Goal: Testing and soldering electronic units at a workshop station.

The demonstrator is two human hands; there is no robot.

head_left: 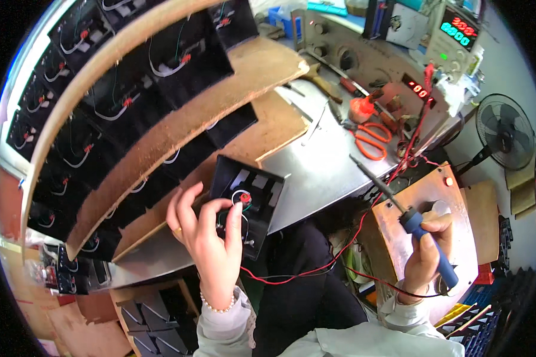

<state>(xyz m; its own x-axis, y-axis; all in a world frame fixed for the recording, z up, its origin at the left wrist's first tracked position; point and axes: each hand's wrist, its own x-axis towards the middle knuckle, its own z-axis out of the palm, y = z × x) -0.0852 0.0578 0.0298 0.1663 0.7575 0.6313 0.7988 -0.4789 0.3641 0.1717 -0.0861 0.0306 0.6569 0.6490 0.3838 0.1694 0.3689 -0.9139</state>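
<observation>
A soldering iron (414,223) with a blue handle is gripped in my right hand (426,256), its long dark tip pointing up and to the left. My left hand (211,238) reaches over an open black box (265,214) tilted at the front edge of the metal bench. Thumb and forefinger pinch close to a red round part (244,199) inside the box, where a looped white wire (234,193) runs between them. Green wiring also shows there, partly hidden by my fingers. The iron's tip is well apart from the box.
Wooden shelves (268,71) on the left carry rows of similar black boxes (187,56). Orange-handled scissors (372,141) and other tools lie on the metal bench (307,181). Red and black leads (345,247) cross my lap. A wooden box (393,223) stands at right, near a fan (505,132).
</observation>
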